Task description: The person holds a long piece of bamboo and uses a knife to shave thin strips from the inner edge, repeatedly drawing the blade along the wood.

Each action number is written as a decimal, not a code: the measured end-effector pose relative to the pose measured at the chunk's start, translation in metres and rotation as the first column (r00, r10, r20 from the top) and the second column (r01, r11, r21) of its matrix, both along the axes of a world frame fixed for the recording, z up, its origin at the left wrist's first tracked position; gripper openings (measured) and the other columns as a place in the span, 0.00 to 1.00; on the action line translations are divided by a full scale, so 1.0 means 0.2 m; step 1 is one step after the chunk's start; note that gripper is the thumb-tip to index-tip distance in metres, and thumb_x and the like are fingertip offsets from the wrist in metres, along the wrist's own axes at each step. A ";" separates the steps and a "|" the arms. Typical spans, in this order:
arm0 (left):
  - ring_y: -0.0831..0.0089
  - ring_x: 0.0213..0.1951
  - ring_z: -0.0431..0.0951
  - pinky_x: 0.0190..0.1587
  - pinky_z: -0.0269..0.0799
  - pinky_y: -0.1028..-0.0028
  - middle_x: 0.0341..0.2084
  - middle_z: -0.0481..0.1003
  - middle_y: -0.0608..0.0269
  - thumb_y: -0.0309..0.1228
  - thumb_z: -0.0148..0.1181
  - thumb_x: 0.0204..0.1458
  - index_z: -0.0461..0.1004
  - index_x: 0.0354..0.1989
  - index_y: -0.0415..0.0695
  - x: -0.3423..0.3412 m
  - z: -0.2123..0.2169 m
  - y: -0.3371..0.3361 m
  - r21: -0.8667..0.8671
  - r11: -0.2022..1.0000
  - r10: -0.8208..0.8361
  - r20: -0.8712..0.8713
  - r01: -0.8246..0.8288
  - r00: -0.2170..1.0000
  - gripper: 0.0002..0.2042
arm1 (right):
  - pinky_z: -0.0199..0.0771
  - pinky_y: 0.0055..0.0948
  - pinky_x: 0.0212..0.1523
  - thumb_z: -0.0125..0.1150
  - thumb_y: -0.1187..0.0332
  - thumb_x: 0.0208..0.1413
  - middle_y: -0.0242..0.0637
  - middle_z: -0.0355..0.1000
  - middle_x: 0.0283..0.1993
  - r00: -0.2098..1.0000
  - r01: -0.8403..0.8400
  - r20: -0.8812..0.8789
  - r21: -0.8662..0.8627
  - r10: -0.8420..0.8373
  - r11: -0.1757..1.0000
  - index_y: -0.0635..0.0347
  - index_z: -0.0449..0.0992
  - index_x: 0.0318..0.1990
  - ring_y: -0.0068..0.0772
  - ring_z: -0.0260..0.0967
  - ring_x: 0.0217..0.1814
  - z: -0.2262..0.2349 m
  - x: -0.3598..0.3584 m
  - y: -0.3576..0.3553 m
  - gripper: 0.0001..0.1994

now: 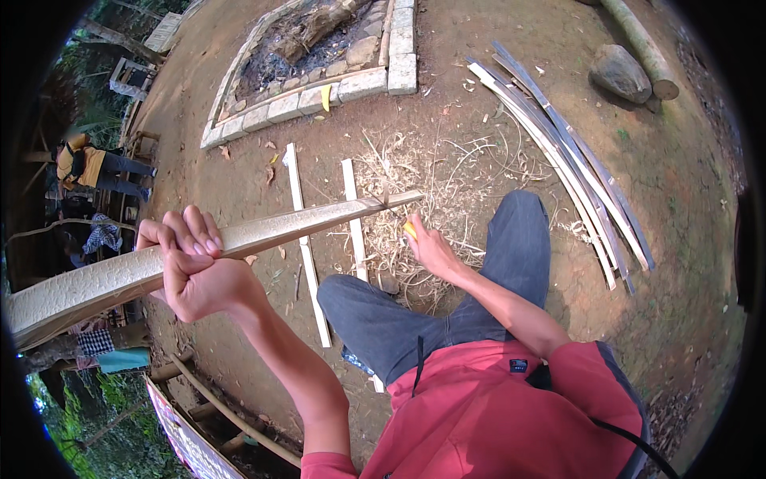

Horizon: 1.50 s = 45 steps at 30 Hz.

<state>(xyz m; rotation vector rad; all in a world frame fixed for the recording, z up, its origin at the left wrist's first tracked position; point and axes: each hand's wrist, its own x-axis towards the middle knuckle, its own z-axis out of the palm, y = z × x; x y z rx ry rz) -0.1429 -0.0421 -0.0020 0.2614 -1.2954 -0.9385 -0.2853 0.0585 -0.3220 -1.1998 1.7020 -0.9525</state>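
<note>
Left hand (187, 259) grips a pale bamboo slat (239, 239), right hand (431, 247) clasps a yellow-handled knife (409, 230); charred logs (319, 28) fill the stone-edged firepit (351, 84).

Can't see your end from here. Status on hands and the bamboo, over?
Left hand gripping bamboo slat. Right hand holding yellow-handled knife at its split far end. Cut strips and shavings lie beneath.

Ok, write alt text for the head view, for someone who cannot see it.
A seated person's left hand grips a long pale bamboo slat while the right hand holds a yellow-handled tool near its split far end. Shavings, a bundle of thin strips and a stone-edged fire pit lie on the bare dirt ahead.
</note>
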 end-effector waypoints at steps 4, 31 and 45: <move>0.77 0.14 0.55 0.16 0.52 0.80 0.12 0.56 0.63 0.25 0.41 0.43 0.56 0.23 0.42 0.00 -0.01 0.01 0.013 0.999 0.033 -0.006 -0.033 0.999 0.02 | 0.68 0.38 0.17 0.46 0.70 0.66 0.49 0.70 0.22 0.997 0.058 0.073 -0.276 -0.039 0.960 0.66 0.57 0.53 0.44 0.72 0.19 0.27 0.09 0.05 0.13; 0.79 0.15 0.54 0.17 0.50 0.82 0.14 0.55 0.64 0.23 0.40 0.45 0.56 0.25 0.41 -0.10 0.00 0.04 -0.070 0.997 -0.015 0.016 0.016 1.000 0.01 | 0.70 0.38 0.18 0.47 0.76 0.63 0.46 0.67 0.21 0.990 0.054 -0.120 -0.111 -0.067 0.992 0.68 0.58 0.59 0.39 0.66 0.17 0.01 0.02 0.05 0.18; 0.79 0.14 0.54 0.16 0.50 0.82 0.14 0.54 0.65 0.22 0.40 0.43 0.55 0.24 0.41 -0.04 -0.01 -0.03 -0.031 0.999 0.033 -0.042 -0.034 0.999 0.02 | 0.69 0.31 0.12 0.45 0.73 0.65 0.44 0.70 0.22 0.992 0.014 -0.117 -0.326 -0.055 0.945 0.70 0.58 0.58 0.36 0.70 0.17 0.11 0.03 0.02 0.17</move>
